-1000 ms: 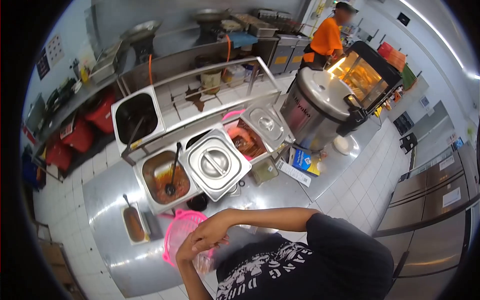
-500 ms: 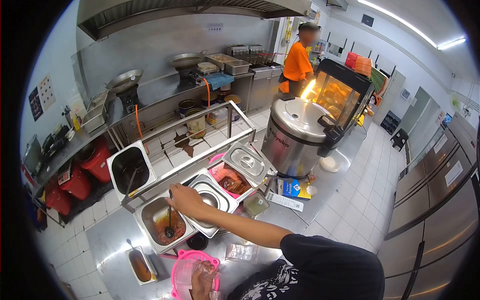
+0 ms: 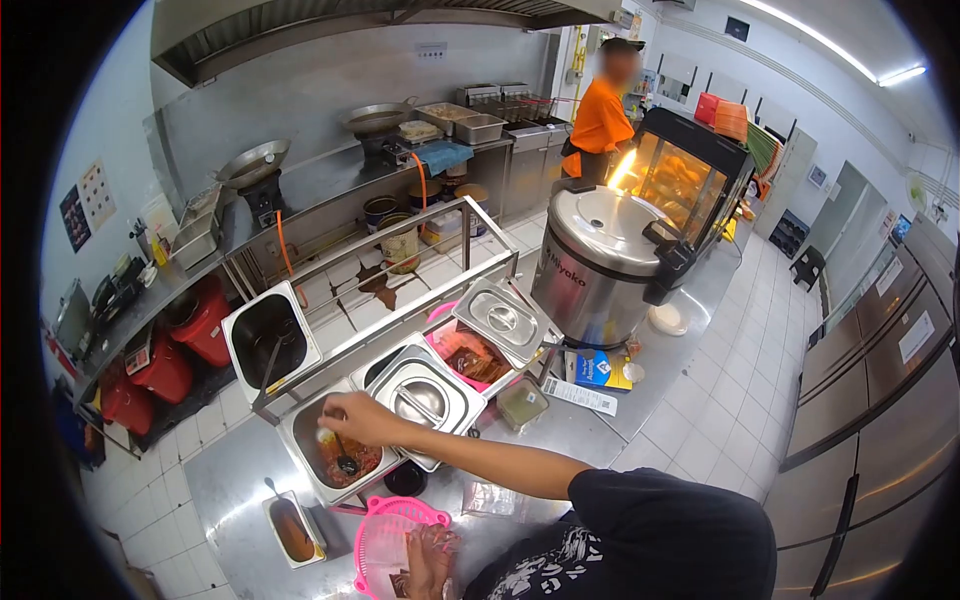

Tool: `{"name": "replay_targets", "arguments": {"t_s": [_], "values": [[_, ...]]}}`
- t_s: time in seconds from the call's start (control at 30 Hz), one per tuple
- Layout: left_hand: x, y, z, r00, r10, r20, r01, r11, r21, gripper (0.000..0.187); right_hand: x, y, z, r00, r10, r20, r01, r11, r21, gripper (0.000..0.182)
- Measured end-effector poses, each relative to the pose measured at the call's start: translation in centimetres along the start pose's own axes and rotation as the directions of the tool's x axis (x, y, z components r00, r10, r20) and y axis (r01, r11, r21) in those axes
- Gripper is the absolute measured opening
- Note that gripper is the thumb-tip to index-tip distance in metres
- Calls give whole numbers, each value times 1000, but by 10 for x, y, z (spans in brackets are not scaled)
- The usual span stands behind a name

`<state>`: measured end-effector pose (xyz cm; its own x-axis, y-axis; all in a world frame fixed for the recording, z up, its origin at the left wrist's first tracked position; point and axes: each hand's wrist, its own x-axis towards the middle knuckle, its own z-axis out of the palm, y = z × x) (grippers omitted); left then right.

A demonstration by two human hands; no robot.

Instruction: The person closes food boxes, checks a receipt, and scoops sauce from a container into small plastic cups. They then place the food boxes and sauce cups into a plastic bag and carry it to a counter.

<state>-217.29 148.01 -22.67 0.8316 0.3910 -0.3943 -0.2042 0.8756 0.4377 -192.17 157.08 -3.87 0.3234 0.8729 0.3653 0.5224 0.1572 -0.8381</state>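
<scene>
My right hand (image 3: 358, 418) is closed around a black ladle (image 3: 347, 465), its bowl down in the red, chunky sauce of a steel pan (image 3: 306, 462). Low in the view, my left hand (image 3: 430, 562) has bent fingers around clear plastic at a pink basket (image 3: 402, 508); its fingertips are partly blurred. A lidded steel container (image 3: 418, 398) is right of the sauce pan. Beyond it a pink tub (image 3: 468, 358) holds dark red food, partly under a steel lid (image 3: 500, 318). A small pan of brown sauce (image 3: 293, 530) with a spoon sits at the left.
A deep pan of dark sauce (image 3: 270, 345) hangs at the metal rail. A large Miyako cooker (image 3: 590, 270) and a lit glass cabinet (image 3: 685, 185) stand to the right. A person in orange (image 3: 600, 115) is behind them. Woks (image 3: 252, 165) line the back counter.
My right hand is lower on the ladle, nearer the sauce. My left hand has shifted slightly right and down. The view has moved a little, and the person in orange stands turned slightly differently.
</scene>
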Motion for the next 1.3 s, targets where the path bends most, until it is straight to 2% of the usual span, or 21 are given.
{"name": "replay_targets", "arguments": {"t_s": [0.03,0.07,0.17,0.2,0.23,0.3,0.37,0.4,0.43,0.53,0.67,0.77,0.87,0.97,1.07,1.1,1.17,1.2,1.23,1.27,1.3], "values": [[-2,-2,-4,1000,-1,11,1,1000,15,41,-6,-2,4,998,-54,25,55,998,-25,33],[-5,-7,2,1000,-1,25,1,1000,29,41,-14,-10,4,993,-27,115,31,999,-35,34],[-10,-24,27,997,-4,79,-2,997,75,42,-29,-16,10,981,-76,176,101,986,-136,33],[-9,-24,30,995,-5,99,-4,996,92,42,-34,-24,4,976,-21,219,54,988,-144,30],[-6,-29,12,977,-102,187,116,991,-66,53,-37,-26,1,982,-48,183,77,985,-155,29],[2,-47,-40,887,-242,393,382,863,-330,82,-44,-28,0,989,-103,109,121,976,-180,28],[-10,-45,21,984,-126,130,132,990,-43,58,-52,-30,-5,987,-86,136,109,978,-177,27],[-18,-45,58,999,-44,2,43,989,139,50,-57,-25,-3,982,-79,169,106,981,-160,27],[-22,-42,70,999,-29,-42,36,981,189,51,-61,-24,-3,977,-73,202,104,984,-144,27],[-22,-31,66,997,-59,-42,64,990,125,55,-68,-27,-5,990,-65,129,85,984,-159,26],[-17,-8,53,998,-55,-39,56,998,34,60,-70,-22,0,989,12,145,14,985,-172,27],[-20,8,70,1000,-22,-20,22,1000,14,63,-75,-22,6,999,21,38,-14,983,-184,27],[-30,19,101,1000,13,-10,-13,1000,-7,62,-80,-16,18,1000,-9,27,15,977,-213,27],[-33,22,110,996,83,-22,-83,996,-42,63,-81,-22,18,996,-21,87,33,990,-135,27],[-25,22,82,992,115,-48,-117,992,-40,64,-74,-22,16,996,64,62,-59,996,-74,27],[-18,21,65,990,120,-67,-123,992,-32,64,-73,-22,15,996,78,52,-71,990,-123,26],[-15,23,62,994,107,19,-105,992,-70,64,-75,-18,20,992,108,59,-93,973,-209,23],[-19,23,60,993,113,38,-109,989,-95,64,-77,-3,28,972,-219,90,236,922,-306,20],[-20,23,60,995,102,-5,-102,991,-92,64,-77,4,30,966,-245,83,256,947,-193,19],[-20,24,56,992,101,-70,-107,989,-100,65,-77,14,35,956,-277,95,292,928,-233,20],[-20,25,48,993,105,53,-95,982,-164,65,-77,4,24,930,-358,78,364,876,-317,22]]}}
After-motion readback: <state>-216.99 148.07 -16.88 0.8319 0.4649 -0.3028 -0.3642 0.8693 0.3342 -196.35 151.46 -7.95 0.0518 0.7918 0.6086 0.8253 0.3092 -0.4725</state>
